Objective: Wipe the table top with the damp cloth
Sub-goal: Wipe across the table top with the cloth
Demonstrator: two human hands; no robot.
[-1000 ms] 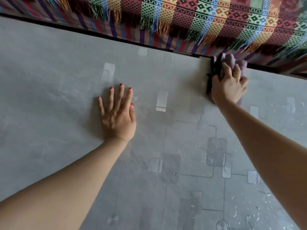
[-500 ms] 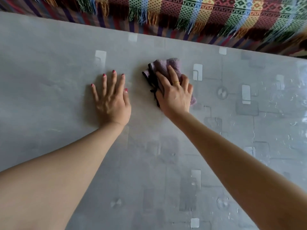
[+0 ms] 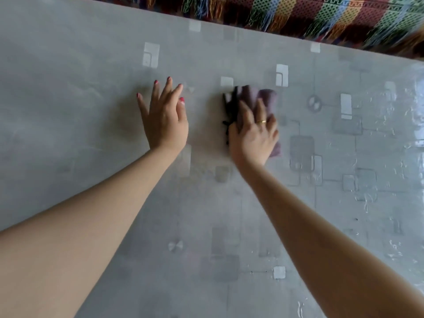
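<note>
A folded mauve cloth (image 3: 260, 97) with a dark edge lies on the grey patterned table top (image 3: 68, 111). My right hand (image 3: 253, 136) presses flat on the cloth with straight fingers, covering its near half. My left hand (image 3: 164, 118) rests flat on the bare table a little to the left of the cloth, fingers spread. The table's right part glistens with wet streaks.
A striped, fringed woven fabric (image 3: 321, 17) runs along the table's far edge at the top. The table stretches wide to the left and towards me.
My right hand has slid the cloth from the far right edge leftward and nearer to me, close to my left hand. My left hand has stayed put.
</note>
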